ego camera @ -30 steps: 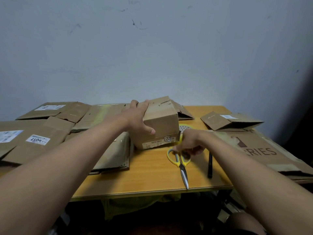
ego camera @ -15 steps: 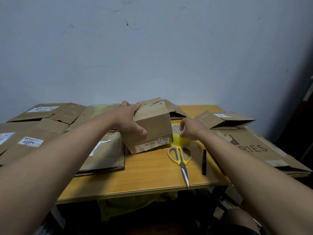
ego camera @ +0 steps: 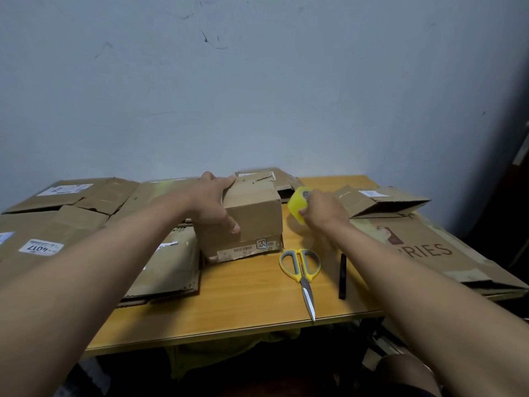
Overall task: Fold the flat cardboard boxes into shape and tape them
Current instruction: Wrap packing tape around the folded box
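Flattened cartons (ego camera: 71,222) crowd the left of the counter (ego camera: 243,305), and yellow-handled scissors (ego camera: 302,272) and a black pen (ego camera: 342,276) lie just before the folded box (ego camera: 252,222). Your left hand (ego camera: 213,203) grasps the box's top left corner, while your right hand (ego camera: 322,212) clenches a yellow tape roll (ego camera: 297,204) beside it. The roll is blurred and partly covered by your fingers.

A black pen (ego camera: 342,275) lies on the wooden table (ego camera: 243,305).

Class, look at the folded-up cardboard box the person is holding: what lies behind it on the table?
Behind the folded box a flattened carton lies on the table, only its far edge and right flap showing. The box covers the rest, so anything directly behind stays hidden.
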